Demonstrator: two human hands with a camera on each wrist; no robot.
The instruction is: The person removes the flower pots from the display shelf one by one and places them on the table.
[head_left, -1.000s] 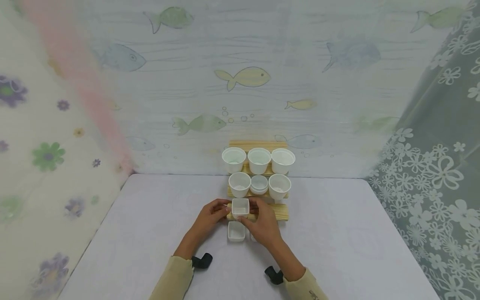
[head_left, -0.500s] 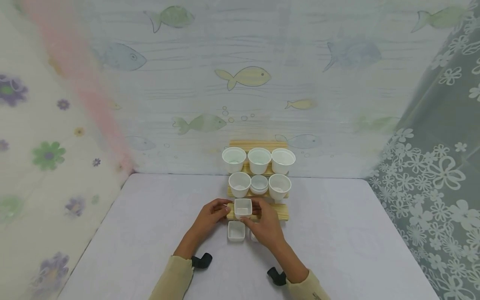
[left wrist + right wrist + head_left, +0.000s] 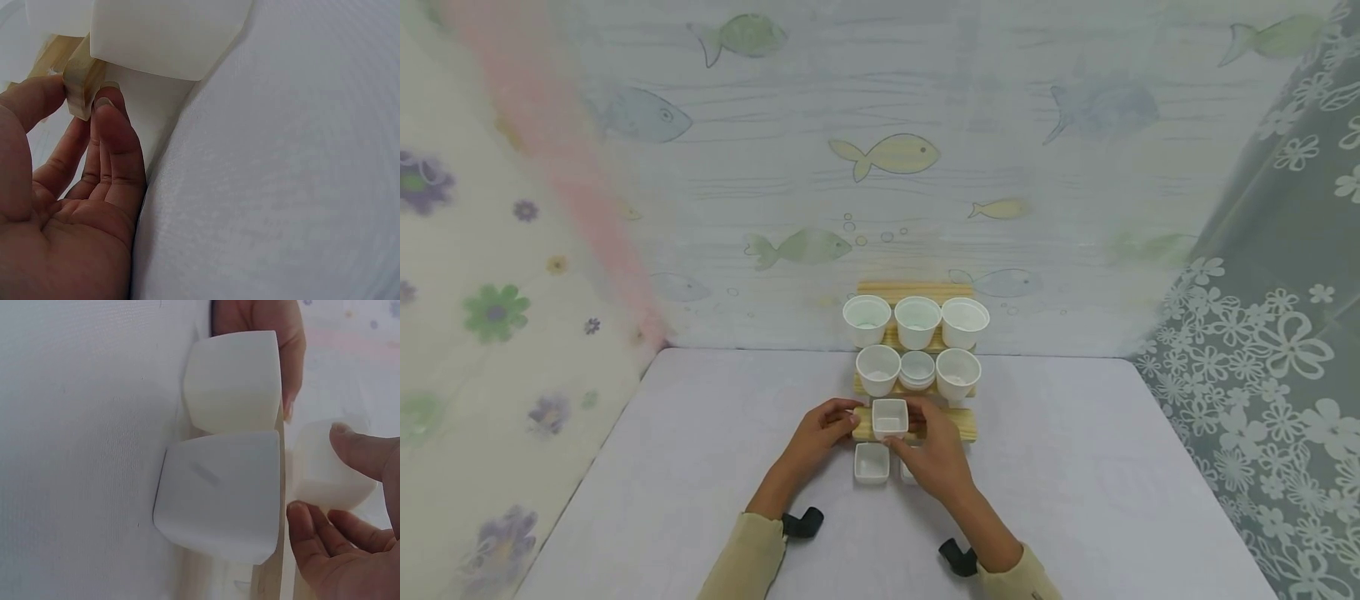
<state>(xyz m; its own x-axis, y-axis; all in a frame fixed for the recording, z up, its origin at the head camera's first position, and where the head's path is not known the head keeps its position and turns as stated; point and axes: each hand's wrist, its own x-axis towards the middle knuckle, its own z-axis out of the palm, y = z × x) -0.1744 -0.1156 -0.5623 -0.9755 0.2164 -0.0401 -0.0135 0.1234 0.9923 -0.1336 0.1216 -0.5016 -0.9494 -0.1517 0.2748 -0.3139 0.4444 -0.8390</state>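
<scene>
My right hand (image 3: 936, 454) holds a small white square cup (image 3: 890, 419) by its right side, over the left part of the lowest wooden slat (image 3: 961, 425). In the right wrist view that cup (image 3: 331, 469) sits between thumb and fingers. My left hand (image 3: 814, 437) pinches the left end of the slat; the left wrist view has thumb and fingertips on either side of the wood (image 3: 81, 81). Nearer me on the table is another white square cup (image 3: 872, 465). Beside it, a further square cup (image 3: 908, 472) is mostly hidden by my right hand.
Behind my hands the wooden stepped rack (image 3: 917, 292) rises against the fish-patterned backdrop. Several round white cups (image 3: 878, 375) stand in two rows on its steps, a lower small round cup (image 3: 917, 371) among them. White cloth (image 3: 1060, 467) covers the table.
The right hand has shifted a little to the right along the slat with the square cup. The left hand has stayed at the slat's end.
</scene>
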